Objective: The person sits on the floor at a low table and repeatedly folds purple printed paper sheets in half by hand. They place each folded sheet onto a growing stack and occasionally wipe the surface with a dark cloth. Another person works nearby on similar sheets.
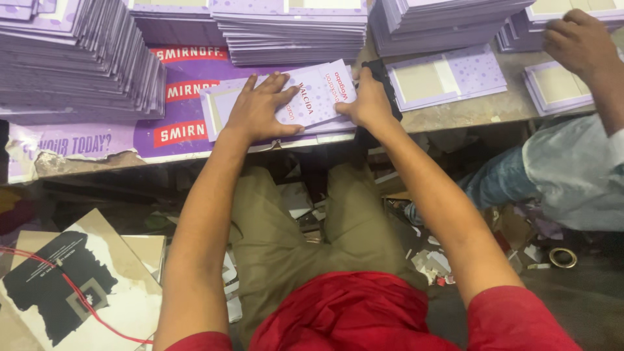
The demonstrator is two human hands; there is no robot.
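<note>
Two bare hands on one purple card (312,97) at the near edge of the table (455,114). Nearest of all: red shirt, green trousers, and paper scraps on the floor (429,260) under the table. A brown and white box (84,286) with a red string low on the left.

Up from there, both arms reaching forward to the card. Card flat on a few more like it, long side running left to right, a bit tilted. Left hand (260,107) spread wide and flat, pressing down on the card's left part, gripping nothing. Right hand (370,101) at the card's right end, fingers curled around a dark tool; hard to tell what kind. Both hands about as near to the card as each other, one at each end.

Just right of that hand, another flat purple sheet (445,78) with a grey patch. Further back, tall stacks (292,29) of the same purple cards, along the whole far side. Far right, another person's hand (578,42) resting on a small pile, grey sleeve below it.
</note>
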